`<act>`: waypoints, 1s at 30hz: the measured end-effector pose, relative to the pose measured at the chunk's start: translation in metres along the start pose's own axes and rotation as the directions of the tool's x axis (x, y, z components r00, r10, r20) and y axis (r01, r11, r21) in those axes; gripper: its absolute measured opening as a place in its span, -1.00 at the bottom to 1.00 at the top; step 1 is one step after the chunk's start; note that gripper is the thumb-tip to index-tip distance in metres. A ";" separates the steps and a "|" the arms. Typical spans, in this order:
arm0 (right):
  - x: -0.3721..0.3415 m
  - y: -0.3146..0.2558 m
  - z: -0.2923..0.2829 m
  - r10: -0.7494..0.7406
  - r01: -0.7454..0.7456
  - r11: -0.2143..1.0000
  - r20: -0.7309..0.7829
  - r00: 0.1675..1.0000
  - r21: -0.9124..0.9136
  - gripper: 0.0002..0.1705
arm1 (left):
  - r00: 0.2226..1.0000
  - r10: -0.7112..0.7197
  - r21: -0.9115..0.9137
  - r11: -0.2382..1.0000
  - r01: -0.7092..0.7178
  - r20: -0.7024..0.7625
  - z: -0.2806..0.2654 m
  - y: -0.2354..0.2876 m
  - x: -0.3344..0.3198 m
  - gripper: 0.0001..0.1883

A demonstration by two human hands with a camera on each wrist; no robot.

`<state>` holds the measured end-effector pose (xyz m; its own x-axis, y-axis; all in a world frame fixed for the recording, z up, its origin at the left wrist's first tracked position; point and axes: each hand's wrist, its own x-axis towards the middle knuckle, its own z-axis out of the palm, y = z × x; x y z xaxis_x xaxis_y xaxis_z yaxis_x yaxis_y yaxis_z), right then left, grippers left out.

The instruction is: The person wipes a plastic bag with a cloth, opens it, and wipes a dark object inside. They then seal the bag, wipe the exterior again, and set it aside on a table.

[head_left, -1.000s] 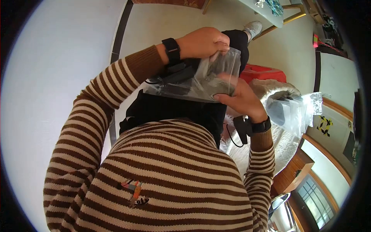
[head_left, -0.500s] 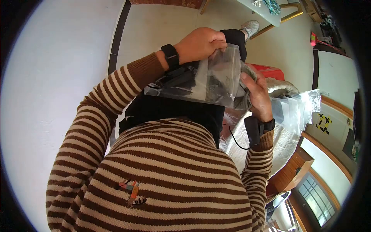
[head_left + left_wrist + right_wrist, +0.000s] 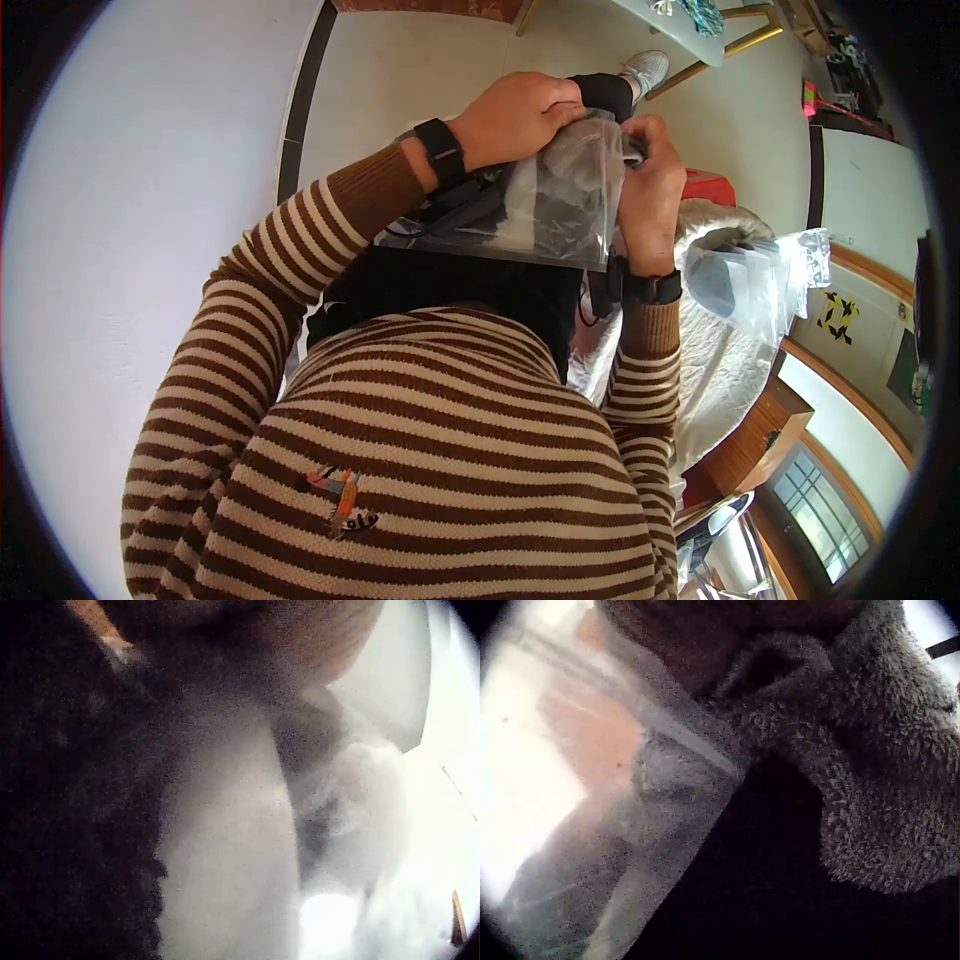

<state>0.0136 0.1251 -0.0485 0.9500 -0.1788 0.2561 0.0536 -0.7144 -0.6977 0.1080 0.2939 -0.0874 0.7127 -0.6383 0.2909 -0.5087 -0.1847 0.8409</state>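
A clear plastic zip bag [image 3: 565,215] lies over the person's lap in the head view. At its upper edge, the left hand [image 3: 515,118] pinches the plastic near the open end. The right hand [image 3: 652,195] is at the bag's mouth, its fingers curled round a fluffy grey cloth [image 3: 892,757]. Most of that cloth is hidden behind the hand in the head view; in the right wrist view it hangs in folds beside the edge of the bag. The left wrist view is blurred, with pale plastic [image 3: 232,840] filling its middle.
More clear bags [image 3: 765,285] lie fanned on a white fluffy cover [image 3: 720,390] at the right. A red object [image 3: 708,188] sits beyond the right hand. Farther off stand a pale table [image 3: 680,22] and a wooden cabinet [image 3: 750,430]. A shoe [image 3: 645,70] rests on the floor.
The right hand came out of the bag, drawing the grey cloth rightward, then rose to the upper part of the bag's mouth. The left hand keeps its grip on the bag.
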 end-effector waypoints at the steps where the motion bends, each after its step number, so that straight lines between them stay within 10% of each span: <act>1: 0.001 0.001 0.000 0.019 -0.018 1.000 -0.036 0.999 0.023 -0.72 | 1.000 -0.002 -0.002 1.000 0.002 0.002 -0.001 0.000 0.000 -0.80; 14: -0.008 0.001 -0.040 0.139 -0.127 0.988 -0.149 0.979 0.089 -0.67 | 0.952 -0.242 -0.279 0.916 0.287 0.186 -0.013 0.016 -0.007 -0.75; 21: -0.064 -0.011 -0.041 -0.259 0.201 0.961 0.367 0.893 0.190 -0.67 | 0.974 -0.162 -0.240 0.951 0.197 0.158 -0.008 0.012 -0.006 -0.75; 30: -0.103 0.006 -0.118 0.281 -0.529 0.802 0.608 0.743 0.277 -0.95 | 0.965 -0.207 -0.278 0.928 0.247 0.164 -0.011 0.022 -0.004 -0.76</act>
<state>-0.1206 0.0596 0.0003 0.9079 0.0777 -0.4120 -0.3746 -0.2912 -0.8803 0.0992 0.3002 -0.0647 0.7136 -0.6998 0.0317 -0.1624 -0.1213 0.9793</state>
